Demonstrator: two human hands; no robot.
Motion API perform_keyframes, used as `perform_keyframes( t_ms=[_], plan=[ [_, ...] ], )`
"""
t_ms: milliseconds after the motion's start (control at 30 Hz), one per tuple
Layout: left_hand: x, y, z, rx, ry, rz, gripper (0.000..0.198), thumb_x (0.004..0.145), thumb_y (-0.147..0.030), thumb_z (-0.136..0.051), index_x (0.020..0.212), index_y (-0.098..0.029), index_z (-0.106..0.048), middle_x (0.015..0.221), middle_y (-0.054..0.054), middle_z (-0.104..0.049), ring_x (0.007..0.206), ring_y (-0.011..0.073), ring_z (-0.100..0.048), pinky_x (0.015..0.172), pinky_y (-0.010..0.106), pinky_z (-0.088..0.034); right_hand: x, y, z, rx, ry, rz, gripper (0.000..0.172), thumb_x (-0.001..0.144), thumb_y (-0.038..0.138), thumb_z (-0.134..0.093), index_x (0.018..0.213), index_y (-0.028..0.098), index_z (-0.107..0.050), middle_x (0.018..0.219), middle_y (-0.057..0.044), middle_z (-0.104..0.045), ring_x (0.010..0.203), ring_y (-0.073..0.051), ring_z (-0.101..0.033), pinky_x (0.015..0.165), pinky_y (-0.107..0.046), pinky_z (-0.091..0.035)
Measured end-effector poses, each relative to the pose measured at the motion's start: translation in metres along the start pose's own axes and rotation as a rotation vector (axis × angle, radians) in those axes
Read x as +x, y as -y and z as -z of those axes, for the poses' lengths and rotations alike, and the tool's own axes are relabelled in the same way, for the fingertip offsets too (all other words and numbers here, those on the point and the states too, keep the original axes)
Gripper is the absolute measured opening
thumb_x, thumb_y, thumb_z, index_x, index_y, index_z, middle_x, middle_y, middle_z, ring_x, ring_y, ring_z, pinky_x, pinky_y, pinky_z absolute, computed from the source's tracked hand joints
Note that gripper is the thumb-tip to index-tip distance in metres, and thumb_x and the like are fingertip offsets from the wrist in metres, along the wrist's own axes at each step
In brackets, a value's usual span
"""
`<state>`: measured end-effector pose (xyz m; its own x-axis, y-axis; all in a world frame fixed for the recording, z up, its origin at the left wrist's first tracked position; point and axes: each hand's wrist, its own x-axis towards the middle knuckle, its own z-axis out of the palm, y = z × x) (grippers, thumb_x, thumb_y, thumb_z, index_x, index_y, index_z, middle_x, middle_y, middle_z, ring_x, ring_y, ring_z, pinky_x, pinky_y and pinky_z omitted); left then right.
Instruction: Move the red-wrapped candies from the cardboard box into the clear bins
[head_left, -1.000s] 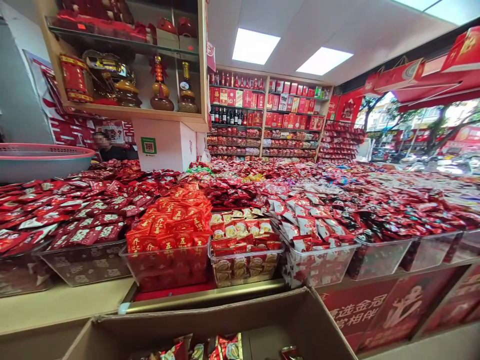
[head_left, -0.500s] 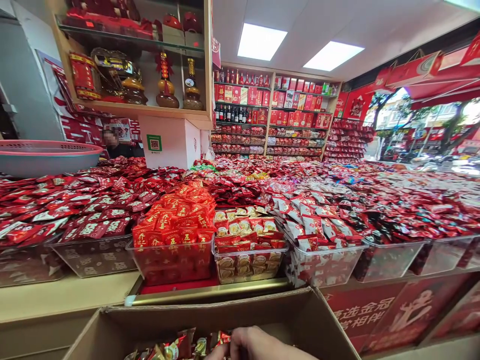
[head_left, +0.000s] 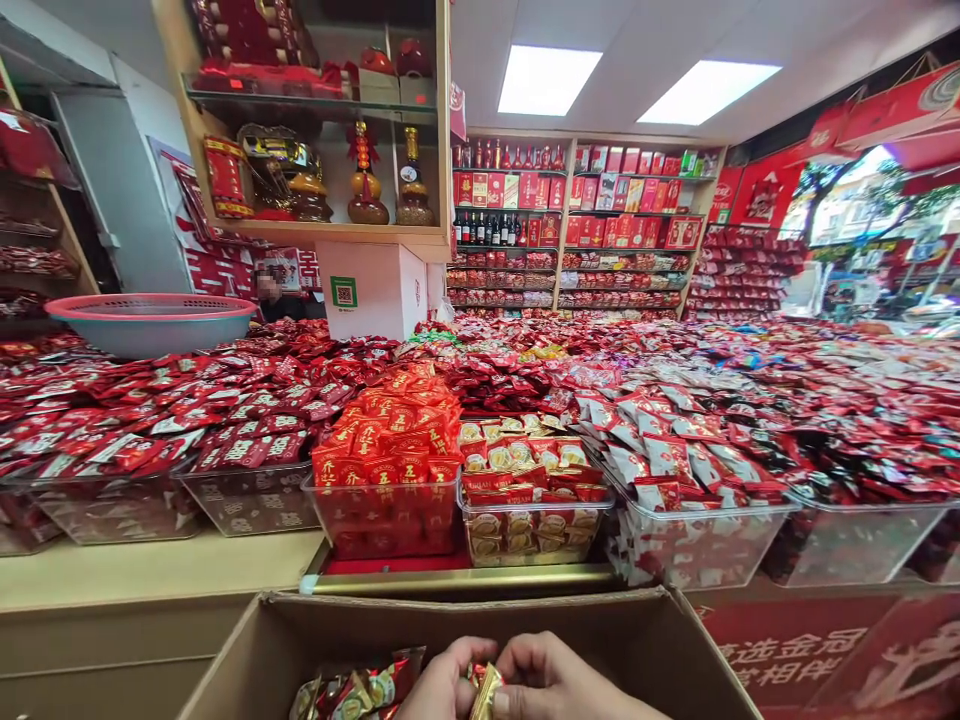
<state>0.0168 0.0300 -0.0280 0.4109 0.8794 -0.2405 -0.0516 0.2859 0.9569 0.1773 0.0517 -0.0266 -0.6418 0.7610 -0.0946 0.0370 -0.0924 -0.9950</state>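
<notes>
My left hand (head_left: 444,684) and my right hand (head_left: 559,682) meet inside a brown cardboard box (head_left: 592,622) at the bottom of the view. Between them, pinched by the fingers of both, is a small wrapped candy (head_left: 486,692) with a shiny gold and red wrapper. To the left of my left hand, more wrapped candies (head_left: 356,692) in red, gold and white lie in the box. Straight ahead, a clear plastic bin (head_left: 536,545) holds similar gold and red packets standing in rows. The lower edges of both hands are cut off by the frame.
Beside that bin are a clear bin of bright red packets (head_left: 386,440) and another of white and red packets (head_left: 667,470). Heaps of wrapped sweets stretch behind. A pink and blue basin (head_left: 154,325) sits at left, under an overhanging cabinet (head_left: 315,235). A person (head_left: 277,300) is behind the counter.
My left hand has come into clear view beside the right, and the gold and red candy is now raised between them. The view has turned left, so the scene sits further right.
</notes>
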Motion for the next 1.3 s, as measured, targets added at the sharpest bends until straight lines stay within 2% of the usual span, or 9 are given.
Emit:
perform_keyframes(
  t_ms=[200, 400, 767, 867, 1000, 1033, 1100, 1167, 1300],
  plan=[
    [-0.006, -0.025, -0.013, -0.067, -0.204, -0.011, 0.052, 0.049, -0.033, -0.073, 0.088, -0.015, -0.045, 0.049, -0.007, -0.058, 0.039, 0.0057, -0.047, 0.041, 0.018, -0.034, -0.002, 0.022, -0.005, 0.222, -0.189, 0.035, 0.036, 0.057, 0.043, -0.065, 0.064, 0.011, -0.05, 0.057, 0.001, -0.052, 0.048, -0.006, -0.046, 0.048, -0.02, -0.035],
    [-0.017, -0.046, -0.021, -0.136, -0.23, 0.019, 0.041, 0.058, -0.03, -0.07, 0.091, -0.014, -0.052, 0.067, 0.001, -0.066, 0.059, 0.0116, -0.06, 0.055, 0.023, -0.045, -0.01, 0.041, -0.005, 0.347, -0.161, 0.083, 0.035, 0.051, 0.029, -0.072, 0.077, 0.012, -0.056, 0.072, -0.002, -0.059, 0.062, -0.009, -0.053, 0.062, -0.023, -0.04],
    [-0.021, -0.05, -0.026, -0.228, -0.291, 0.063, 0.031, 0.056, -0.032, -0.07, 0.08, -0.015, -0.06, 0.068, 0.002, -0.068, 0.061, 0.0132, -0.061, 0.058, 0.024, -0.047, -0.011, 0.04, -0.007, 0.333, -0.247, 0.064, 0.034, 0.052, 0.025, -0.071, 0.078, 0.012, -0.053, 0.068, 0.0, -0.057, 0.059, -0.007, -0.051, 0.059, -0.022, -0.04],
    [-0.022, -0.052, -0.027, -0.268, -0.286, 0.106, 0.031, 0.054, -0.033, -0.071, 0.075, -0.016, -0.057, 0.067, 0.0, -0.067, 0.062, 0.0136, -0.062, 0.06, 0.024, -0.046, -0.012, 0.036, -0.005, 0.104, -0.266, 0.135, 0.025, 0.056, 0.026, -0.068, 0.07, 0.014, -0.051, 0.063, 0.001, -0.054, 0.054, -0.007, -0.048, 0.052, -0.021, -0.04],
    [-0.025, -0.063, -0.027, -0.326, -0.174, 0.303, 0.033, 0.065, -0.045, -0.058, 0.081, -0.017, -0.052, 0.064, 0.002, -0.065, 0.058, 0.0164, -0.063, 0.055, 0.024, -0.044, -0.023, 0.044, -0.004, -0.506, -0.306, 0.513, 0.002, 0.068, 0.015, -0.054, 0.068, 0.017, -0.053, 0.072, -0.002, -0.057, 0.068, -0.011, -0.05, 0.063, -0.024, -0.041],
    [-0.026, -0.066, -0.027, -0.348, -0.166, 0.309, 0.03, 0.067, -0.043, -0.058, 0.081, -0.017, -0.051, 0.063, 0.002, -0.064, 0.059, 0.0159, -0.062, 0.055, 0.023, -0.043, -0.026, 0.047, -0.004, -0.612, -0.274, 0.609, 0.006, 0.069, 0.012, -0.052, 0.069, 0.017, -0.053, 0.073, -0.002, -0.058, 0.072, -0.011, -0.05, 0.066, -0.025, -0.041],
    [-0.028, -0.07, -0.025, -0.375, -0.182, 0.227, 0.024, 0.067, -0.031, -0.061, 0.082, -0.016, -0.05, 0.063, 0.001, -0.064, 0.058, 0.013, -0.061, 0.057, 0.023, -0.043, -0.031, 0.052, -0.004, -0.699, -0.245, 0.718, 0.012, 0.069, 0.009, -0.049, 0.074, 0.019, -0.053, 0.078, -0.003, -0.058, 0.077, -0.012, -0.05, 0.071, -0.027, -0.04],
    [-0.029, -0.073, -0.025, -0.366, -0.222, 0.086, 0.024, 0.067, -0.02, -0.063, 0.086, -0.016, -0.049, 0.068, 0.001, -0.064, 0.059, 0.0103, -0.059, 0.059, 0.022, -0.044, -0.033, 0.055, -0.005, -0.654, -0.332, 0.703, 0.014, 0.07, 0.012, -0.05, 0.082, 0.019, -0.052, 0.088, -0.004, -0.056, 0.086, -0.014, -0.049, 0.077, -0.029, -0.039],
    [-0.03, -0.077, -0.028, -0.285, -0.282, -0.093, 0.03, 0.068, -0.016, -0.062, 0.094, -0.018, -0.046, 0.083, 0.002, -0.065, 0.076, 0.0114, -0.059, 0.067, 0.021, -0.044, -0.026, 0.054, -0.006, -0.166, -0.51, 0.411, 0.027, 0.073, 0.029, -0.053, 0.097, 0.019, -0.046, 0.091, -0.006, -0.054, 0.08, -0.015, -0.053, 0.07, -0.029, -0.044]
  ],
)
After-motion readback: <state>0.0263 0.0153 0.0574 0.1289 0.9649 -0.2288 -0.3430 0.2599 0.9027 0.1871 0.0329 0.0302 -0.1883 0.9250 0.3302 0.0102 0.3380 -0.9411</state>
